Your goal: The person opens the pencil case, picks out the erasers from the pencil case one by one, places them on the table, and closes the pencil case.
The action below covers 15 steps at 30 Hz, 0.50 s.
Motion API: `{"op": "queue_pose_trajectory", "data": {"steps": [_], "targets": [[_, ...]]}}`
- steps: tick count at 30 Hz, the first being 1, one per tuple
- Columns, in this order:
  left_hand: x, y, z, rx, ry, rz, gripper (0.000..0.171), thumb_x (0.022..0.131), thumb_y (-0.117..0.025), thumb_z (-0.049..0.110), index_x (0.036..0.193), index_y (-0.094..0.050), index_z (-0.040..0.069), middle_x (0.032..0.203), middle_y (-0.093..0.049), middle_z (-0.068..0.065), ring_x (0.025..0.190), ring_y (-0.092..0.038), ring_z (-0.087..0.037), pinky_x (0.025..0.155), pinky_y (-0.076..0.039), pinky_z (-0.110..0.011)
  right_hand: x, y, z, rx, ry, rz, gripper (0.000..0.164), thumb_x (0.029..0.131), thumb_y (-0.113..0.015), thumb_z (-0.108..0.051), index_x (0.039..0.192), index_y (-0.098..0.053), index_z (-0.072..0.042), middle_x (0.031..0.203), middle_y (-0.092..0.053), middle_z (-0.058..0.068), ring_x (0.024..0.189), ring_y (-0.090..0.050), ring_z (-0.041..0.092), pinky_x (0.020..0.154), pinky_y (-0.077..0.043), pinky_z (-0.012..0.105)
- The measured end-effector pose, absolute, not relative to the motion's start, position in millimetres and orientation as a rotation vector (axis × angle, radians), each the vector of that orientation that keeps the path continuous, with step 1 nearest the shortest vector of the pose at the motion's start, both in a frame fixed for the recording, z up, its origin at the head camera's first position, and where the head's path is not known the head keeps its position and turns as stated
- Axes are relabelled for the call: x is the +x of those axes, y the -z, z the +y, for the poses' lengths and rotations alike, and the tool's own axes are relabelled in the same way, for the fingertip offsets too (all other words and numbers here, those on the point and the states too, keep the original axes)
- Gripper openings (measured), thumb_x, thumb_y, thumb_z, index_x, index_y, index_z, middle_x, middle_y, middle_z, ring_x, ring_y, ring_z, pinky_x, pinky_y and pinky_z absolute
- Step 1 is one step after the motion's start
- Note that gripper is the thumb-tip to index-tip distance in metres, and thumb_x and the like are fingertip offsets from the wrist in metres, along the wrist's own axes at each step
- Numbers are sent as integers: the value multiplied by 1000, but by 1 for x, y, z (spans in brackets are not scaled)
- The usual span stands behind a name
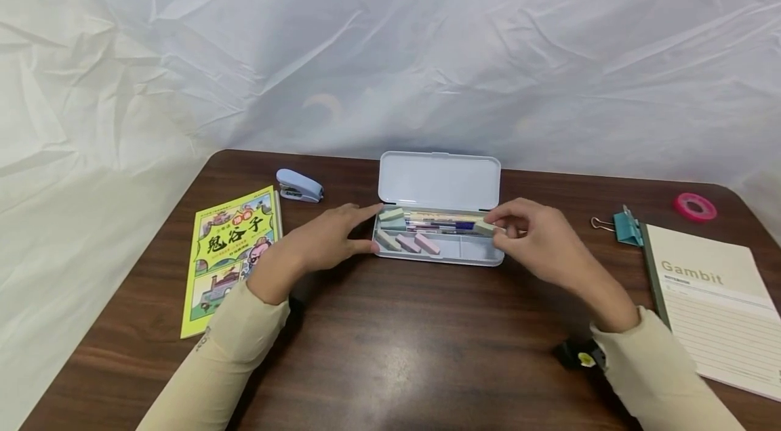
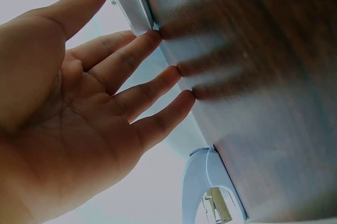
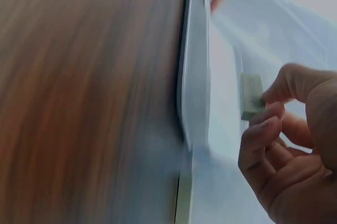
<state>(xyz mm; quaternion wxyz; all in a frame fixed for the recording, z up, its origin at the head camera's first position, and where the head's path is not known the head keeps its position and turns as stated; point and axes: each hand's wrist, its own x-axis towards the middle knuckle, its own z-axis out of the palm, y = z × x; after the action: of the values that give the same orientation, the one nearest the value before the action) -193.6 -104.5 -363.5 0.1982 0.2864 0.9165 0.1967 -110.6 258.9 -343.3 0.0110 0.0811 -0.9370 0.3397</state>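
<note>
A pale pencil case (image 1: 449,259) lies open on the table, its lid (image 1: 439,180) tilted up at the back. Between thumb and fingers, my right hand (image 1: 539,241) pinches a pale green block-shaped eraser (image 3: 252,97) above the case's right end. My left hand (image 1: 326,238) touches the case's left end with thumb and fingers spread; its fingers (image 2: 152,90) look mostly straight in the left wrist view. Several pens (image 1: 442,222) lie in the rear compartment. Green erasers (image 1: 388,240) and pink erasers (image 1: 427,244) sit at the left and along the front.
A light blue stapler (image 1: 299,186) and a yellow comic book (image 1: 232,248) lie to the left. On the right are a teal binder clip (image 1: 628,227), a notebook (image 1: 714,302) and a pink tape roll (image 1: 695,207). A white sheet (image 1: 390,51) hangs behind the table.
</note>
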Motion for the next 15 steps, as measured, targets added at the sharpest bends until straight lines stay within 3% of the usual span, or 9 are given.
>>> {"op": "queue_pose_trajectory", "data": {"steps": [8,15], "targets": [[-195,363,-103,798,-548,2555,81,113,-70,54,182,-36,26,180,-47,-23,168,-45,-46,135,-41,-67,-95,353,312,182,-920,-3001,24,100,-81,-3,125,-79,-3,95,-69,4,78,-53,6,64,-41,25],[-197,367,-106,792,-563,2550,83,112,-73,53,182,-36,26,180,-47,-21,167,-47,-44,134,-42,-67,-92,357,326,213,-895,-3020,24,99,-82,-2,123,-80,-3,95,-71,3,78,-54,4,64,-43,25]]}}
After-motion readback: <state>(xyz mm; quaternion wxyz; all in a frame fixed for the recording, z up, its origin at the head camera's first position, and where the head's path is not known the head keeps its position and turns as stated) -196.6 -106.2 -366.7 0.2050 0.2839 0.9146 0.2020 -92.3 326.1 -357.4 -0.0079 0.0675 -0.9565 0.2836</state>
